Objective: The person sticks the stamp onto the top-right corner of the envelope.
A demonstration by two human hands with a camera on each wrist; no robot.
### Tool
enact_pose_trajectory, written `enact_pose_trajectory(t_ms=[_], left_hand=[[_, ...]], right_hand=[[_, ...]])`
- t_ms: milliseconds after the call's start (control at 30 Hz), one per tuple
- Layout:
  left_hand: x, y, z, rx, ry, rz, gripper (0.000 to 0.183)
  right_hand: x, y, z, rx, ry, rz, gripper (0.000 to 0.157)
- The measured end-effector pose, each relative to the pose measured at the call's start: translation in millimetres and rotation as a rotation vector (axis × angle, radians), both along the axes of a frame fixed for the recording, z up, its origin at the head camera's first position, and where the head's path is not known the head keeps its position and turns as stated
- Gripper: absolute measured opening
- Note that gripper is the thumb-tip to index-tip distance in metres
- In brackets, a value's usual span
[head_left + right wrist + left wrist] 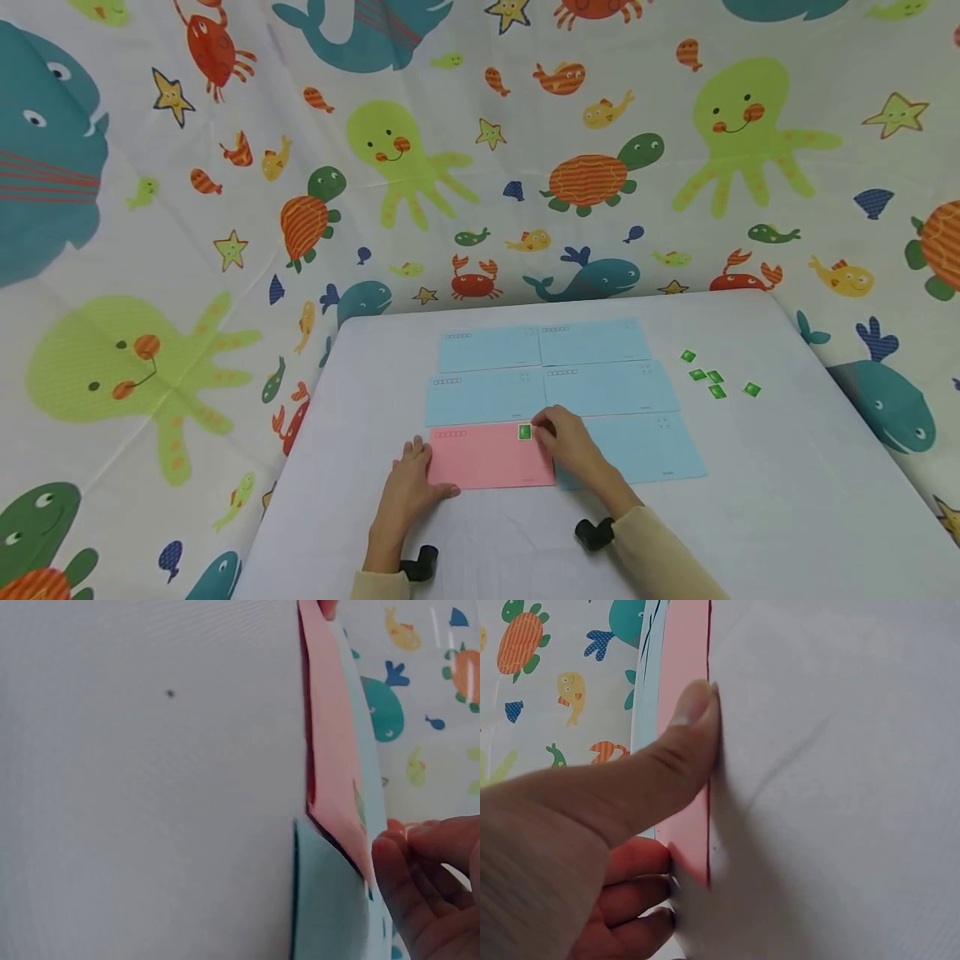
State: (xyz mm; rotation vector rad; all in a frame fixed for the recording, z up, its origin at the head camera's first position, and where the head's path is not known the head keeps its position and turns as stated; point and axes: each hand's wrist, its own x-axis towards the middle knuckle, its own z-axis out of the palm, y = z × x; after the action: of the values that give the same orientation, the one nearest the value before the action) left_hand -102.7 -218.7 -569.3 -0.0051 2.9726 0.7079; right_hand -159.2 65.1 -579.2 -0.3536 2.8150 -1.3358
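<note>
A pink envelope lies flat at the front left of a group of light-blue envelopes. On its top right corner sits a green stamp with a white border. My left hand rests at the envelope's left end, fingers spread along the side; in the left wrist view its thumb presses the bottom edge. Just right of the stamp is my right hand, over the seam with the neighbouring blue envelope. The right wrist view shows its thumb and index fingertips together, with nothing visible between them.
More blue envelopes lie in rows behind the pink one. Several loose green stamps are scattered at the right on the white table. A sea-animal printed cloth hangs behind. A black wrist camera sits beside the right sleeve.
</note>
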Motion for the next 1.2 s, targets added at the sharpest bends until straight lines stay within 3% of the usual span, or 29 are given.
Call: enact_pose_trajectory(t_ms=[400,833,1200], left_hand=[[-2.1,2,0.6,-0.007,0.015,-0.006,0.088],[-0.9,3,3.7,0.007,0.006,-0.003,0.088],[1.0,1,2.4,-0.009,-0.007,-0.010,0.091]], right_hand=[[1.5,30,24.0,-0.005,0.028,-0.074,0.010],[-2.5,67,43.4,-0.009,0.135,-0.133,0.013],[-2.8,89,46.1,-0.006,0.183,-0.173,0.016]])
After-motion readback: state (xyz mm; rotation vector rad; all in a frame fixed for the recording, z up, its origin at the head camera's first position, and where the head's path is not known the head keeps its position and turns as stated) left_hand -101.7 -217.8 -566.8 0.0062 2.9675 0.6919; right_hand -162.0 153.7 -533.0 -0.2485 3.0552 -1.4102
